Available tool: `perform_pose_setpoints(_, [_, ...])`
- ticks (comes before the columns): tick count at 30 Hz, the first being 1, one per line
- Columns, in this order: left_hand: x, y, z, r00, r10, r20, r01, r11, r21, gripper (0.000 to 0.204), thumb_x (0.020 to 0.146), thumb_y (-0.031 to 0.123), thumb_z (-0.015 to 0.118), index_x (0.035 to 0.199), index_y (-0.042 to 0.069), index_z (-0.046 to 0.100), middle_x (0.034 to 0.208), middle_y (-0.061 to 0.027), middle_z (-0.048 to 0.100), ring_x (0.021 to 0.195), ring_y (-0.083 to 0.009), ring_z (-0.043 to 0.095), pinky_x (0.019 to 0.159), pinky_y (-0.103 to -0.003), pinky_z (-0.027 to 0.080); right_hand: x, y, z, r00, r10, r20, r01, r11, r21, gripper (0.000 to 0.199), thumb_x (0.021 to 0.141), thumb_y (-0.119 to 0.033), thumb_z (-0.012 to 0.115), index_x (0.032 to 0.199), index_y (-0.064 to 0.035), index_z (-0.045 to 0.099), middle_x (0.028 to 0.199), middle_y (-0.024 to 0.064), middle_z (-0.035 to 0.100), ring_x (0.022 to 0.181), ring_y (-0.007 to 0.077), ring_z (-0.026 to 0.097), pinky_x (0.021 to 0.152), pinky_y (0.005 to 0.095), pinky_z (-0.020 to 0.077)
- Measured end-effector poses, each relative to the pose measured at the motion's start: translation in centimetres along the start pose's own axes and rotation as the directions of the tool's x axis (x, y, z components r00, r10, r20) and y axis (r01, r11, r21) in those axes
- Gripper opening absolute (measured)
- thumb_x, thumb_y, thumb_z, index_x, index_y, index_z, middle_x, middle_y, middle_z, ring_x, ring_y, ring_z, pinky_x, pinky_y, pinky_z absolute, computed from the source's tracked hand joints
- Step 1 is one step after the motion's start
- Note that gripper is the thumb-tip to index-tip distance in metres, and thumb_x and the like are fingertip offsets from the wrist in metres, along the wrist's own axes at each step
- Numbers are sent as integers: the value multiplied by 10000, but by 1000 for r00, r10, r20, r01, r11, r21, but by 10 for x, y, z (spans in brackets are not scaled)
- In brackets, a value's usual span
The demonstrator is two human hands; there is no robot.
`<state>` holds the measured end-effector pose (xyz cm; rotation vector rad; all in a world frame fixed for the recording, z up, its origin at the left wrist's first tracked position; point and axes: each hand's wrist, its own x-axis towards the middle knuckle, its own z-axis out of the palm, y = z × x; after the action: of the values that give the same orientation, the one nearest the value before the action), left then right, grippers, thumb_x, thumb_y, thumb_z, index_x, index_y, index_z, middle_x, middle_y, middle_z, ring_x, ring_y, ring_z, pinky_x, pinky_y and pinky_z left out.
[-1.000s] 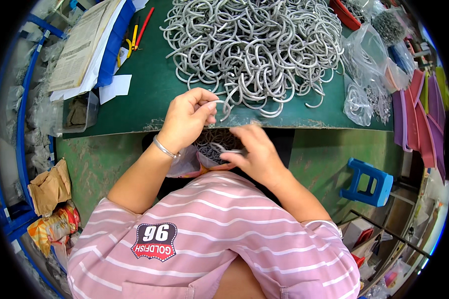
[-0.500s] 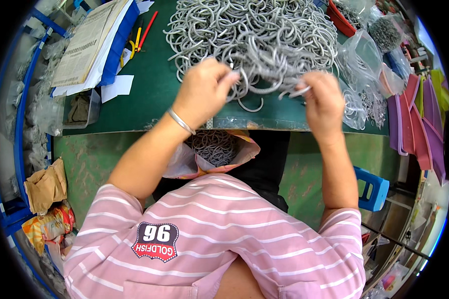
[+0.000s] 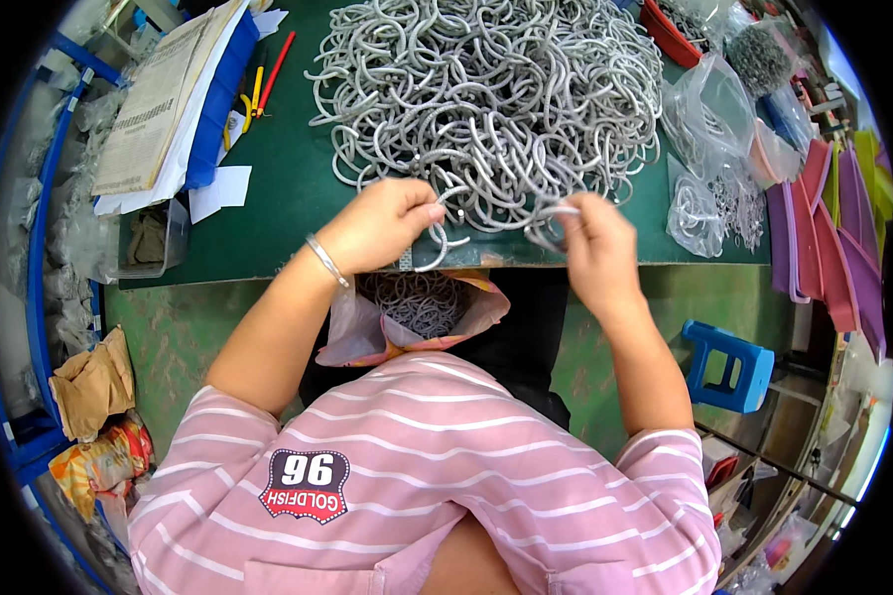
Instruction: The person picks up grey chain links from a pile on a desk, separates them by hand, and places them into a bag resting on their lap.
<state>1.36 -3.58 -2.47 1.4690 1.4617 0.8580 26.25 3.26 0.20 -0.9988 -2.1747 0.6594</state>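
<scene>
A big heap of grey, C-shaped curved rods [image 3: 506,89] covers the middle of the green table [image 3: 248,233]. At the heap's near left edge, my left hand [image 3: 382,223] is closed in a pinch on a curved rod [image 3: 445,244]; another rod lies close to its fingertips. My right hand [image 3: 603,250] grips a curved grey rod [image 3: 540,224] at the near right edge of the heap; whether it holds more than one is hard to tell. Below the table edge, between my forearms, an opened bag [image 3: 352,352] contains more grey curved rods [image 3: 419,302].
On the left stand a blue tray [image 3: 208,134] with papers [image 3: 154,109], a red pen [image 3: 278,71], yellow-handled pliers [image 3: 244,111] and a clear box [image 3: 174,238]. Plastic bags [image 3: 700,213] and a red bin [image 3: 665,32] lie right. A blue stool [image 3: 729,372] stands on the floor.
Both hands have come nearer to me, toward the table's front edge. The blurred clump of curved rods between them now rests at the near side of the heap.
</scene>
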Motion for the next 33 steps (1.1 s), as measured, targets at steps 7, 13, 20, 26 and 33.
perform_pose_setpoints(7, [-11,58,-50,979,3,-204,-50,972,-228,207,838,227,697,857,25,655,639,62,549,556,-17,455,481,-185,353,20,-61,5,914,-361,-187,363,931,-25,84,779,9,630,829,-13,566,736,119,530,655,305,505,579,369,387])
perform_pose_setpoints(13, [-25,8,-18,974,70,-217,-5,958,287,135,813,70,670,922,-2,642,802,-64,599,704,-123,557,646,-230,450,-41,8,18,995,-91,-43,72,943,-324,53,792,-38,620,840,-42,598,846,90,586,809,286,554,719,376,422])
perform_pose_setpoints(20, [-2,19,5,767,466,-441,-351,880,320,115,811,85,672,868,-11,646,829,-105,562,680,-209,549,615,-295,452,-37,-27,26,980,-136,143,94,959,268,81,812,20,605,885,10,572,766,141,541,680,314,554,615,355,462])
perform_pose_setpoints(26, [-6,13,-3,936,118,-330,-100,993,70,231,868,221,635,944,4,654,820,-69,585,700,-140,548,628,-259,446,-36,-7,48,877,444,186,-473,864,170,173,893,-133,565,839,30,544,737,219,567,641,393,519,610,394,454])
perform_pose_setpoints(33, [-43,-27,-20,974,53,-218,-1,972,233,646,589,145,835,1165,45,561,906,-30,508,693,-123,418,641,-250,420,-45,-37,13,998,-46,-36,52,982,184,59,826,-5,600,883,9,597,742,140,585,634,297,557,590,342,458])
